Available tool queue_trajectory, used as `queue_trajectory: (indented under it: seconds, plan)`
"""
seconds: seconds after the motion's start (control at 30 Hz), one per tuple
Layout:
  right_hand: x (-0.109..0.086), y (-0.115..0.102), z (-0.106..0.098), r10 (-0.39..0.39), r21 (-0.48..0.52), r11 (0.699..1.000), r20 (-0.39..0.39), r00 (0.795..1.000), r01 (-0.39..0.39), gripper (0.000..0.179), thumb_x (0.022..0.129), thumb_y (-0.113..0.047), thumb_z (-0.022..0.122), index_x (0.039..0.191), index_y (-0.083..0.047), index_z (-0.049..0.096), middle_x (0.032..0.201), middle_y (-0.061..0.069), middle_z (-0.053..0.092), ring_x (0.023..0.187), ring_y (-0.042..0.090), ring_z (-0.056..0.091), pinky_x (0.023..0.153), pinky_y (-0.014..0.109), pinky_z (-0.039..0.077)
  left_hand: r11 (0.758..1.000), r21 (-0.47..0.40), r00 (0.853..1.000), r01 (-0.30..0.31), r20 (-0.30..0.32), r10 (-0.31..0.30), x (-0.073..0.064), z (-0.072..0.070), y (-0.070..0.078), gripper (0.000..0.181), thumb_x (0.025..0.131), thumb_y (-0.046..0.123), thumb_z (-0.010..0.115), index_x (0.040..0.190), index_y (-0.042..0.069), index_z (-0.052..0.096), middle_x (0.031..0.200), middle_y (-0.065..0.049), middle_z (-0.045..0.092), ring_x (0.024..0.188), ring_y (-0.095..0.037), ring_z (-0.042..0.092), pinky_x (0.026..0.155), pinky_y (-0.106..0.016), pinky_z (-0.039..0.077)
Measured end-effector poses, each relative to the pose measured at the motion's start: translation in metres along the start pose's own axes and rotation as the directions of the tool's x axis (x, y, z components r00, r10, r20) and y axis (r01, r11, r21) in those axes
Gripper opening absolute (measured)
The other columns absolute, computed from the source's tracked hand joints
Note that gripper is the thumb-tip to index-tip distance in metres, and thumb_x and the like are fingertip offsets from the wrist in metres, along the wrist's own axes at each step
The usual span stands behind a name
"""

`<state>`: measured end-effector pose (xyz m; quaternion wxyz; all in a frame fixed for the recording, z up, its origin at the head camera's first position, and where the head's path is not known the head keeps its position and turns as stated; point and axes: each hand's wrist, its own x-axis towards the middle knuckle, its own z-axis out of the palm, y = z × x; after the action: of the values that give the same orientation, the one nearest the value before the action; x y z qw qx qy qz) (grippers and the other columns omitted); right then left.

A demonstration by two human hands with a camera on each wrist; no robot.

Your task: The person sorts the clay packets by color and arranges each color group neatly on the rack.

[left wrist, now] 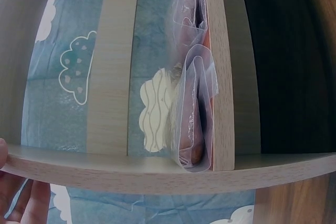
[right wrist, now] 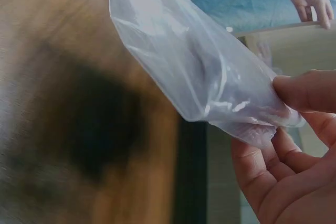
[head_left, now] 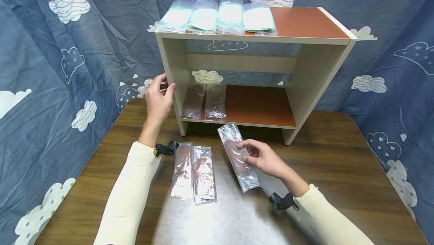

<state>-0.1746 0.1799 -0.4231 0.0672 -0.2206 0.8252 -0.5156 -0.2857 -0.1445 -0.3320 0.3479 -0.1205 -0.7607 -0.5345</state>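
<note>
In the head view my right hand [head_left: 266, 158] pinches a clear plastic packet [head_left: 239, 158] with brownish-pink contents, held tilted in front of the shelf unit. The right wrist view shows thumb and fingers gripping that packet [right wrist: 199, 66] by its edge. My left hand [head_left: 160, 100] touches the outer left side of the shelf unit [head_left: 173, 60], thumb at its front edge; in the left wrist view only part of the left hand [left wrist: 23, 198] shows beside that panel. Two similar packets, a left one [head_left: 193, 102] and a right one [head_left: 215, 102], lie on the lower shelf.
Two more brownish packets, one left [head_left: 182, 171] and one right [head_left: 204, 175], lie side by side on the wooden table [head_left: 339, 169]. Several packets with pale green contents [head_left: 203, 15] lie along the top of the unit. A blue cloud-patterned cloth [head_left: 112, 19] hangs behind.
</note>
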Motion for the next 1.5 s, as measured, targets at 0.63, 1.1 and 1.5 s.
queue_trajectory:
  seconds: [0.63, 1.1, 1.5]
  plan:
    - [0.055, -0.035, -0.065, 0.072, -0.138, 0.985, -0.234, 0.97, -0.107, 0.036, 0.089, 0.002, 0.064, 0.124, -0.002, 0.061, 0.112, 0.021, 0.065, 0.091, 0.021, 0.061, 0.07, 0.015, 0.051, 1.0, 0.005, 1.0, 0.011, -0.001, -0.011, -0.001, -0.001, -0.004, 0.031, 0.091, 0.001, 0.066, 0.12, -0.007, 0.063, 0.114, -0.024, 0.067, 0.099, -0.035, 0.07, 0.085, -0.037, 0.061]
    - [0.112, -0.022, -0.068, 0.166, -0.072, 0.979, -0.277, 0.946, -0.193, 0.04, 0.088, 0.004, 0.059, 0.127, 0.0, 0.061, 0.114, 0.021, 0.062, 0.082, 0.015, 0.053, 0.062, 0.019, 0.047, 1.0, -0.008, 1.0, 0.02, -0.007, -0.02, -0.001, -0.004, -0.004, 0.031, 0.091, 0.0, 0.065, 0.121, -0.006, 0.064, 0.115, -0.023, 0.068, 0.099, -0.035, 0.07, 0.082, -0.018, 0.059]
    - [0.138, -0.015, -0.067, 0.217, -0.054, 0.967, -0.338, 0.916, -0.249, 0.039, 0.089, 0.001, 0.06, 0.128, 0.004, 0.059, 0.099, 0.012, 0.057, 0.08, 0.015, 0.049, 0.064, 0.021, 0.043, 1.0, 0.009, 1.0, -0.003, 0.002, 0.003, 0.0, 0.0, -0.003, 0.031, 0.09, 0.001, 0.066, 0.121, -0.007, 0.063, 0.114, -0.023, 0.068, 0.098, -0.034, 0.071, 0.083, -0.034, 0.062]
